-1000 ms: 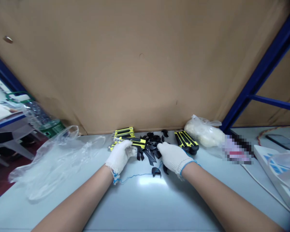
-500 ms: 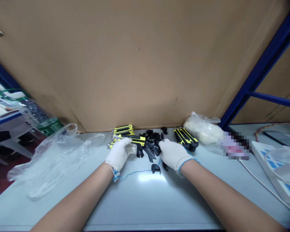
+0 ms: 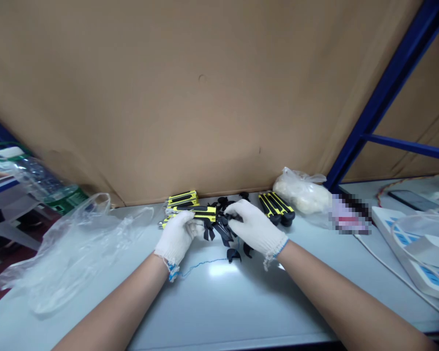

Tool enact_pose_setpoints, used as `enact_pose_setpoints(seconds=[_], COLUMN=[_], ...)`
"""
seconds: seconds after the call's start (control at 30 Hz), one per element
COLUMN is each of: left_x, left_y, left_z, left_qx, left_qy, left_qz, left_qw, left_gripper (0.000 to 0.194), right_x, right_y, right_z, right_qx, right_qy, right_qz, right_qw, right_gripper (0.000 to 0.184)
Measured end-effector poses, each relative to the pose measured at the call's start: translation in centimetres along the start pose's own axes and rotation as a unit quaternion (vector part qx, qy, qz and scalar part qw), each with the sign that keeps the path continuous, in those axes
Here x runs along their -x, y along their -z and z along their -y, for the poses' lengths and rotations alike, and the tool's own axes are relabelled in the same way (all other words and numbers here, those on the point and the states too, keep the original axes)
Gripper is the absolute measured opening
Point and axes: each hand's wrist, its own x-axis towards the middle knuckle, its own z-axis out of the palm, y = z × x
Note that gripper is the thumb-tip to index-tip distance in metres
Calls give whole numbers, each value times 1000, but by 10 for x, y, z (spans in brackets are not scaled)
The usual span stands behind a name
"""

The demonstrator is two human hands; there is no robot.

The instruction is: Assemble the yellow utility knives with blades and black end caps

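Observation:
In a white knit glove, my left hand (image 3: 179, 234) grips a yellow-and-black utility knife (image 3: 201, 213), held level with its end pointing right. My right hand (image 3: 254, 224), gloved alike, is closed at the knife's right end, with a small black plastic piece (image 3: 228, 216) at its fingertips, partly hidden. Beneath and between the hands lies a pile of loose black plastic parts (image 3: 224, 231). Two black curved caps, one of them a left cap (image 3: 233, 255), lie nearer to me. Behind my left hand is a stack of similar knives (image 3: 183, 198).
Several knives with black ends (image 3: 277, 207) lie right of the pile. Further right are a knotted plastic bag (image 3: 302, 192), a white power strip (image 3: 409, 248) and a phone (image 3: 419, 201). A clear plastic bag (image 3: 73, 258) spreads at left, near a large bottle (image 3: 47, 183). A brown board (image 3: 205, 122) stands behind.
My right hand has come up from the black parts and moved left, close to the knife's end. My left hand keeps its hold on the knife. The view has shifted slightly.

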Motion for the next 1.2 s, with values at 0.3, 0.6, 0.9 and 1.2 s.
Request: enact_pose_setpoints(seconds=[0.3,0.6,0.9,1.2], left_x=[4,6,9,11], left_y=[-6,-6,-8,-8], left_z=[-3,-1,-2,-2], left_qx=[30,1,-32,-46], left_qy=[-18,-13,-26,-49], left_qz=[12,17,17,7], left_qw=[999,1000,999,998], left_gripper=[25,24,27,24], right_x=[2,5,5,4], right_y=[-3,-1,0,-6], right_z=[4,12,10,6], right_qx=[-188,-239,-232,-248], right_qy=[-19,-76,-80,-101], right_qz=[-6,50,79,46], right_qw=[982,967,966,962], right_gripper=[20,21,18,14])
